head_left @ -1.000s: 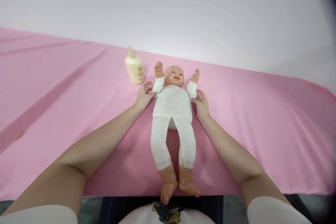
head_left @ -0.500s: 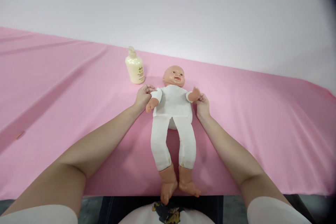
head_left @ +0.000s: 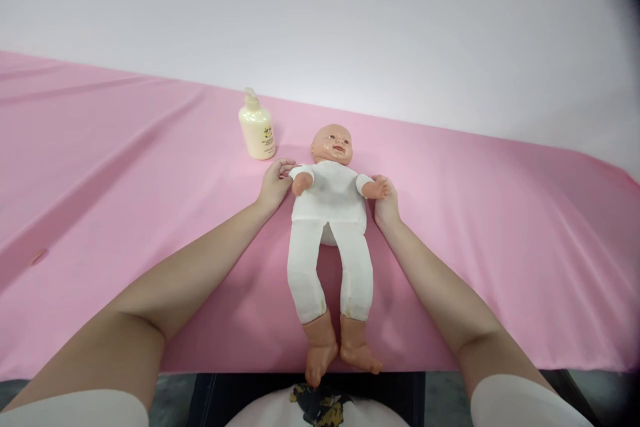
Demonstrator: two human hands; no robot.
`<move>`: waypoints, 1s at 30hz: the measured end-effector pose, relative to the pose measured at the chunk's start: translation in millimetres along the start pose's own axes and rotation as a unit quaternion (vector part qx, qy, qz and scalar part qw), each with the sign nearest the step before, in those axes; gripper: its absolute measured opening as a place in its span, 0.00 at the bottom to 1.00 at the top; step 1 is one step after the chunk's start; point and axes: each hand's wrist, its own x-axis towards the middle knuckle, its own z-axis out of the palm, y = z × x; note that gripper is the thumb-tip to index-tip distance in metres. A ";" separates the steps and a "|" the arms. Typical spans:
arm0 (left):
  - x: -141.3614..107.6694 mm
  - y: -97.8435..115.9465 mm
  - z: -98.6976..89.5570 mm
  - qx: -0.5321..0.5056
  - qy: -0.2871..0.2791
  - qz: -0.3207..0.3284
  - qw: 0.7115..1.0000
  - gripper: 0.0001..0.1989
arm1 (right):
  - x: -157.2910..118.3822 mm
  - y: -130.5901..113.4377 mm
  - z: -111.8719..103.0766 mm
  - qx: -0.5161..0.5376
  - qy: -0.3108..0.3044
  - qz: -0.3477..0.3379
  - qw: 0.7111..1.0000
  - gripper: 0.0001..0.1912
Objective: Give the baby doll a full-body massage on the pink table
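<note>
A baby doll (head_left: 330, 193) in a white cloth top and trousers lies on its back, head at the far end and bare feet towards me. My left hand (head_left: 279, 180) is at the doll's arm on the left, fingers and thumb about the white sleeve near the shoulder; the fingertips are partly hidden. On the right, my right hand (head_left: 387, 202) is closed at the doll's other arm, near its wrist, and the doll's small hand covers part of my fingers. Both doll forearms point inward and upward over its body.
A cream pump bottle (head_left: 258, 133) stands upright beyond my left hand. The pink cloth (head_left: 200, 320) covers the table, with folds at the left and a small brownish mark (head_left: 38, 257). A white wall or backdrop (head_left: 320, 27) rises behind. The doll's feet reach the near edge.
The doll's left-side arm has swung up and inward towards its chest. Its other hand has tipped down and outward over my right hand. My hands have shifted only slightly.
</note>
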 end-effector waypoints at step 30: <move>4.2 -7.0 -5.3 0.209 -0.011 0.054 0.976 0.19 | -14.7 -16.9 4.4 -0.177 -0.056 -0.049 0.981 0.25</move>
